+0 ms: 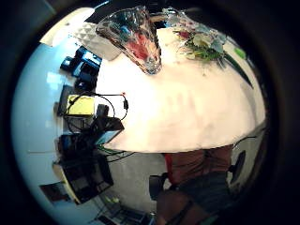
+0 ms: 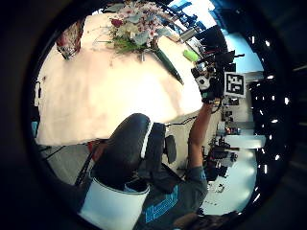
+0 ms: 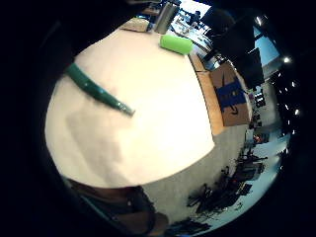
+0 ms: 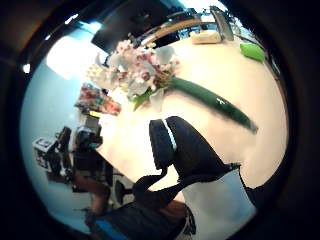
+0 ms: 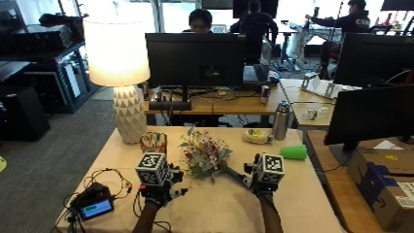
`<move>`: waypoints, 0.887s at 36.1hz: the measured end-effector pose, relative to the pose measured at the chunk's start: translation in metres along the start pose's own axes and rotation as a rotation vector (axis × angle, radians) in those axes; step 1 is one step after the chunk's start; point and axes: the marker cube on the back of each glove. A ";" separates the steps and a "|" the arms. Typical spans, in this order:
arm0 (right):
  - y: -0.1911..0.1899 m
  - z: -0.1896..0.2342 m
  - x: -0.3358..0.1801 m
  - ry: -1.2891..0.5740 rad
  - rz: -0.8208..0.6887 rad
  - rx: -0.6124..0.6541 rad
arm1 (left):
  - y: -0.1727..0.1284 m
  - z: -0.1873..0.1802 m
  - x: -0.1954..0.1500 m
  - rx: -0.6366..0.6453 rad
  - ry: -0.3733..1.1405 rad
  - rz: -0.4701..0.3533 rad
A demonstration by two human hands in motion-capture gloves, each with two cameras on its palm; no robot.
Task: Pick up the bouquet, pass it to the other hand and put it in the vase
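The bouquet [image 5: 206,156] lies flat on the desk [image 5: 213,208] between the 2 hands, its flower head toward the vase [image 5: 154,142] and its green wrapped stem [image 5: 232,174] running back toward the right hand [image 5: 264,180]. It looks light but top-heavy: the blossoms are loose, soft and easily crushed, while the stem bundle is the 1 stiff, narrow part. I would take it around the stem, just below the flower head, so the head does not droop or swing. The vase stands upright just beyond the left hand [image 5: 157,187], near the lamp [image 5: 120,73]; it looks like clear patterned glass, so fragile and liable to tip. The right hand hovers by the stem's end and the left hand hangs beside the blooms; neither holds anything. How far their fingers are spread I cannot tell.
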 end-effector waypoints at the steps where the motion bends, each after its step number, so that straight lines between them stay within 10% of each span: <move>1: -0.007 0.005 0.022 -0.003 0.010 -0.006 | -0.007 0.006 0.011 -0.002 0.008 0.010; 17: -0.044 0.107 0.068 -0.142 -0.001 -0.278 | -0.013 0.025 0.007 -0.030 0.036 -0.007; 22: -0.001 0.071 0.022 -0.384 -0.168 -0.457 | -0.017 0.034 0.001 -0.042 0.048 -0.010; 32: -0.032 0.114 0.046 -0.026 0.059 -0.361 | -0.016 0.036 -0.007 -0.046 0.070 -0.024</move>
